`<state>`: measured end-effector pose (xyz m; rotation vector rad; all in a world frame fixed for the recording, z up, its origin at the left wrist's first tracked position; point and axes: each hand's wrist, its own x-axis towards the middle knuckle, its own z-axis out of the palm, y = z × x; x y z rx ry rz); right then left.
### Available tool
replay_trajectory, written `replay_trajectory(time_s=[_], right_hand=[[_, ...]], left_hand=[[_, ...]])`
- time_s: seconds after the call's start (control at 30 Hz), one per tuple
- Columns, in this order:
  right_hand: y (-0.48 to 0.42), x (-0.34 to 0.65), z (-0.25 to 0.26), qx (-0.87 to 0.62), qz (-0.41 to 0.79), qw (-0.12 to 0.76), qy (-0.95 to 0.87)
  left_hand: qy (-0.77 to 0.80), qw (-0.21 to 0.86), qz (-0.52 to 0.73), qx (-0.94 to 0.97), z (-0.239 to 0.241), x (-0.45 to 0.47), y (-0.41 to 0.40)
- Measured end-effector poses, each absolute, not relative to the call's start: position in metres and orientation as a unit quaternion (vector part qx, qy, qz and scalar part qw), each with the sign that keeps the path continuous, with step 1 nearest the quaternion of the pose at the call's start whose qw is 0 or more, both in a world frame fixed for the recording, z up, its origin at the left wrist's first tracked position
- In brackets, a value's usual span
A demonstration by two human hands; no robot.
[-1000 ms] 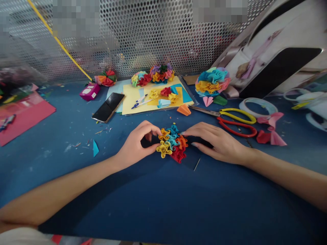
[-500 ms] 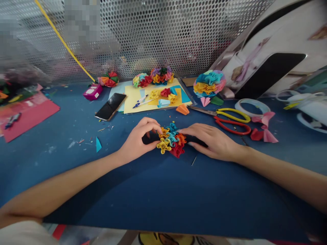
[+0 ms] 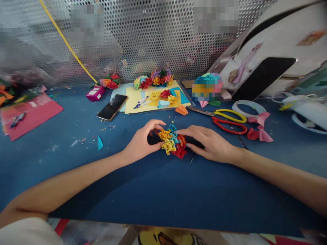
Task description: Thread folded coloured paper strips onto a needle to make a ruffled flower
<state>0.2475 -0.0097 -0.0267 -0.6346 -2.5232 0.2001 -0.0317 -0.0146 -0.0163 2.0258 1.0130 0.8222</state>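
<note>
A cluster of curled paper flowers [image 3: 174,140] in yellow, orange, light blue, red and dark blue rests on the blue table between my hands. My left hand [image 3: 143,140] curves around its left side, the thumb against a yellow flower and the fingers near an orange one. From the right, my right hand [image 3: 213,142] grips it, fingertips at the blue curls and thumb by the red and orange ones. A thin needle-like pin [image 3: 191,159] lies just in front of the cluster. Its underside is hidden.
Behind are scissors [image 3: 230,126], a tape roll [image 3: 249,109], an orange paper piece [image 3: 181,109], a phone [image 3: 112,107] and yellow sheets [image 3: 131,102] bearing folded papers. A finished paper ball [image 3: 208,85] stands near the bag [image 3: 270,37]. Perforated metal mesh [image 3: 143,37] closes the back.
The view has shifted slightly. My left thumb and fingers sit a little further apart on the cluster, which has turned slightly; both hands stay on it.
</note>
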Motion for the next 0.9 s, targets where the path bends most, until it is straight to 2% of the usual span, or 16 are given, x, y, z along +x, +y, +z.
replay_trajectory(time_s=[0.33,0.5,0.73,0.9], right_hand=[[-0.019,0.238,-0.025,-0.295,0.080,0.267,-0.914],[-0.023,0.231,-0.010,-0.317,0.042,0.265,-0.910],[-0.026,0.213,0.025,-0.235,0.017,0.325,-0.916],[-0.020,0.202,0.030,-0.181,-0.076,0.309,-0.931]], left_hand=[[0.335,0.342,0.347,0.806,-0.003,-0.033,-0.018],[0.345,0.298,0.328,0.827,0.008,-0.036,-0.021],[0.348,0.195,0.256,0.880,0.027,-0.036,-0.025],[0.345,0.226,0.227,0.883,0.036,-0.032,-0.019]])
